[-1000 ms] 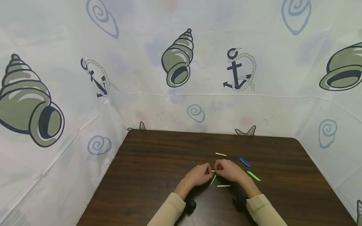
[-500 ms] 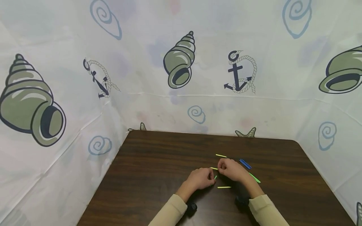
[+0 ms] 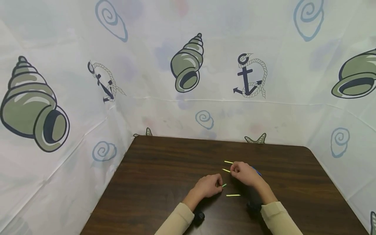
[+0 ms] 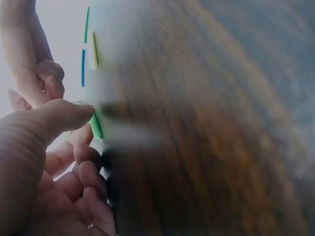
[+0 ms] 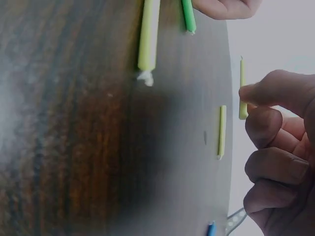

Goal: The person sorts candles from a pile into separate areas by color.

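My left hand pinches a thin green birthday candle between thumb and fingertips; in the head view only its end sticks out past the fingers. Further right and a bit farther back, my right hand holds a yellow birthday candle by thumb and forefinger, its wick pointing away from the hand. A second yellow candle lies just beyond the right hand, partly covered by it. Nearer me, a third yellow candle lies crosswise on the dark wooden table.
Blue candles lie behind the right hand, mostly covered by it. Another green candle shows in the left wrist view; the right forearm covers that spot in the head view. A white curtain printed with shells and anchors surrounds the table.
The hands have drawn apart. My right hand has moved right and slightly away from me with the yellow candle. My left hand has taken hold of the green candle that lay below it.
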`<state>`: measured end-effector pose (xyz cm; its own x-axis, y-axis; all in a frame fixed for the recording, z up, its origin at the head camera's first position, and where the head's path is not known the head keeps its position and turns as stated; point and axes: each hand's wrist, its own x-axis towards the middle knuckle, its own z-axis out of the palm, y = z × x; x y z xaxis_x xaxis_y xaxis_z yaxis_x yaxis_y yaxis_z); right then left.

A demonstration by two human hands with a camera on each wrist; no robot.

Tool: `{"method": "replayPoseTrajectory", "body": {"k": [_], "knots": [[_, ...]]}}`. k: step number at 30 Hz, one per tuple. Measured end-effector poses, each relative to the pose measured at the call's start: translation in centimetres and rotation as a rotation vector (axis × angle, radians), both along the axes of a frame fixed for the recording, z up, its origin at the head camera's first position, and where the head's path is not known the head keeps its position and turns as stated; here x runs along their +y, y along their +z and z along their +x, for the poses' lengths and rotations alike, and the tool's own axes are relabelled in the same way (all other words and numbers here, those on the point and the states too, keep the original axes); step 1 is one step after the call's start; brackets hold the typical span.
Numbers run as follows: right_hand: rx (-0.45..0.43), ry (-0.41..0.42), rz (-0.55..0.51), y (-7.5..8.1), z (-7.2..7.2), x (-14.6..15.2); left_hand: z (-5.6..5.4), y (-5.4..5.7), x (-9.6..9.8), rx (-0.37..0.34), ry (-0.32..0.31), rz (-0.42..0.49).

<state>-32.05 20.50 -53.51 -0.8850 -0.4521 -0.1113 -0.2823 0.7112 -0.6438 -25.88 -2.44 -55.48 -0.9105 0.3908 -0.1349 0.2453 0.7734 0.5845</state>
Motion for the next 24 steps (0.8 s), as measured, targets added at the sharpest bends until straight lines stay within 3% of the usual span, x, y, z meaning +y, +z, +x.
{"method": "replayPoseTrajectory", "body": {"k": [7, 13, 19, 24], "knots": [[0.028, -0.04, 0.022, -0.2, -0.6, 0.3, -0.2, 0.7, -0.3, -0.022, -0.011, 0.05], [0.049, -0.065, 0.014, -0.2, -1.1, 0.6, -0.2, -0.1, -0.2, 0.066, -0.01, -0.007], [0.032, -0.088, 0.017, 0.1, -1.6, 1.0, -0.2, -0.1, 0.0, 0.042, 0.013, -0.03], [0.038, -0.1, 0.032, 0.2, -2.5, 1.2, -0.2, 0.2, 0.1, 0.062, 0.03, -0.044]]}}
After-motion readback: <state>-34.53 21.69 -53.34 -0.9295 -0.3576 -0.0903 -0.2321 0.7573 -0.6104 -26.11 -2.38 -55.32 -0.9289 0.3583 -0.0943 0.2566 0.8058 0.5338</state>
